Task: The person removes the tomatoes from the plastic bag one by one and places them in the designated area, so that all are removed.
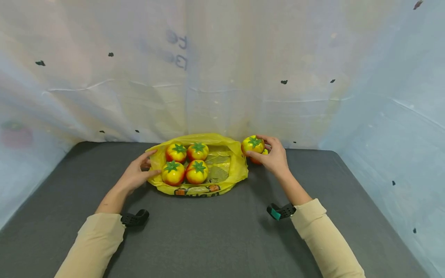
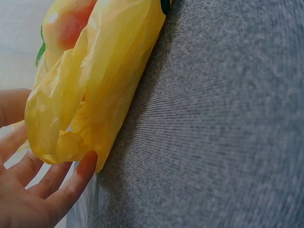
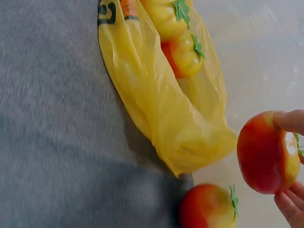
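Observation:
A yellow plastic bag (image 1: 237, 170) lies with its mouth open, several red-and-yellow tomatoes (image 1: 197, 172) grouped in its left half. My left hand (image 1: 136, 173) is at the bag's left end. In the left wrist view its spread fingers (image 2: 64, 190) rest against the outside of the yellow plastic. Just past the bag's right end, my right hand (image 1: 274, 156) holds another tomato (image 1: 252, 144) between thumb and fingers, raised off the table. A further tomato (image 3: 206, 206) sits beneath it on the table, mostly hidden by the hand in the head view.
The dark grey table (image 1: 208, 239) has its far edge close behind the bag. Pale plastic sheeting (image 1: 222, 77) with dark marks hangs behind and at both sides. Black straps (image 1: 135, 219) circle both wrists, below rolled beige sleeves (image 1: 94, 243).

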`<state>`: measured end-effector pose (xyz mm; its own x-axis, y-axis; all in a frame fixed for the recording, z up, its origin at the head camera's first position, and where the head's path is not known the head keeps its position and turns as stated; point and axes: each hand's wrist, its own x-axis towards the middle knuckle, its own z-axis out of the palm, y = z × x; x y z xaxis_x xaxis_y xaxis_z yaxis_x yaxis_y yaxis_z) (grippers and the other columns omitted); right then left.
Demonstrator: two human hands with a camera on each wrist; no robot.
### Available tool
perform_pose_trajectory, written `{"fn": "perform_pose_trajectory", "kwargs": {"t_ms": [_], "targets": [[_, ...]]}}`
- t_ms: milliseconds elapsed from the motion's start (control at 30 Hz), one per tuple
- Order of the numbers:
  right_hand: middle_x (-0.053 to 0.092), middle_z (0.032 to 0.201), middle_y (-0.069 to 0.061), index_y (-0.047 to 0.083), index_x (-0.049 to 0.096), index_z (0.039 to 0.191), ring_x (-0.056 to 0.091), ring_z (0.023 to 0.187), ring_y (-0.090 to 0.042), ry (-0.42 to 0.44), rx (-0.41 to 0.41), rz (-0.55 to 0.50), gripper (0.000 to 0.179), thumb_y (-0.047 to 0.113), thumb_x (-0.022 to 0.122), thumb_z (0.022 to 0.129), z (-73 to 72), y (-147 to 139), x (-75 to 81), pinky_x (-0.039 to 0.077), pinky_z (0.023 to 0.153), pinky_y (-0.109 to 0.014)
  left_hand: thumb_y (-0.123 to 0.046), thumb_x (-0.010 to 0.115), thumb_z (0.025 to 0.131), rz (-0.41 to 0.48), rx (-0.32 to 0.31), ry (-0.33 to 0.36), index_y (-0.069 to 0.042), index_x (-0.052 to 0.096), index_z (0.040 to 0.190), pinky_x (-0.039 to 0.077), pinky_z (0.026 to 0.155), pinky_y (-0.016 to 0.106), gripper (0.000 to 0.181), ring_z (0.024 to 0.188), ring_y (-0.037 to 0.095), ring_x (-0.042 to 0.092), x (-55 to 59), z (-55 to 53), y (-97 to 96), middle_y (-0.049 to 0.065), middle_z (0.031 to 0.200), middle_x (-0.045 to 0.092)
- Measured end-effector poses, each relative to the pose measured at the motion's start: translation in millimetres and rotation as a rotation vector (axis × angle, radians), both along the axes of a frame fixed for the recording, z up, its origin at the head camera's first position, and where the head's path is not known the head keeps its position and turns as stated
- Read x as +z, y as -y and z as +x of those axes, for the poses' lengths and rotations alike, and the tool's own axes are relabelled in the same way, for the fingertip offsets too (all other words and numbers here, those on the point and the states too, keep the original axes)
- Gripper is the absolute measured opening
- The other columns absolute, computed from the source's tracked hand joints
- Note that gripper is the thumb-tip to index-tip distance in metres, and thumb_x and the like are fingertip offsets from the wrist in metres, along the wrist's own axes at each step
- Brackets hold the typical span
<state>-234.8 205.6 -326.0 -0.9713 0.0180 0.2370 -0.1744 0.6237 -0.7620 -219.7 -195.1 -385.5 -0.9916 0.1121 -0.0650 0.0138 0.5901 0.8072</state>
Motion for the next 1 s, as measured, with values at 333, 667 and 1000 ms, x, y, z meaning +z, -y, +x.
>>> {"fn": "perform_pose_trajectory", "kwargs": {"t_ms": [333, 667, 1000], "targets": [[0.045, 0.133, -0.018, 0.009, 0.055, 0.134, 0.044, 0.126, -0.035, -0.003, -0.049, 0.033, 0.062, 0.029, 0.078, 0.080, 0.9, -19.8, 2.0, 0.039, 0.105, -0.045, -0.023, 0.064, 0.092, 0.003, -0.010, 0.000, -0.013, 0.019, 0.155, 0.041, 0.092, 0.058, 0.078, 0.126, 0.047, 0.039, 0.0, 0.4, 2.0, 0.024, 0.127, 0.044], [0.043, 0.135, -0.019, 0.009, 0.053, 0.137, 0.042, 0.127, -0.037, -0.002, -0.097, 0.055, 0.065, 0.031, 0.077, 0.081, 3.8, -41.9, 4.3, 0.039, 0.105, -0.047, -0.022, 0.064, 0.092, 0.006, -0.016, 0.000, -0.012, 0.018, 0.155, 0.039, 0.094, 0.059, 0.078, 0.126, 0.048, 0.038, 0.7, 0.9, 2.6, 0.025, 0.127, 0.044], [0.043, 0.137, -0.020, 0.010, 0.052, 0.137, 0.043, 0.127, -0.039, 0.000, -0.138, 0.077, 0.065, 0.031, 0.077, 0.081, 5.1, -60.6, -0.6, 0.039, 0.104, -0.049, -0.023, 0.063, 0.092, 0.012, -0.020, 0.002, -0.013, 0.016, 0.155, 0.040, 0.093, 0.060, 0.079, 0.127, 0.048, 0.037, 1.3, 1.1, 0.8, 0.025, 0.128, 0.044]]}}
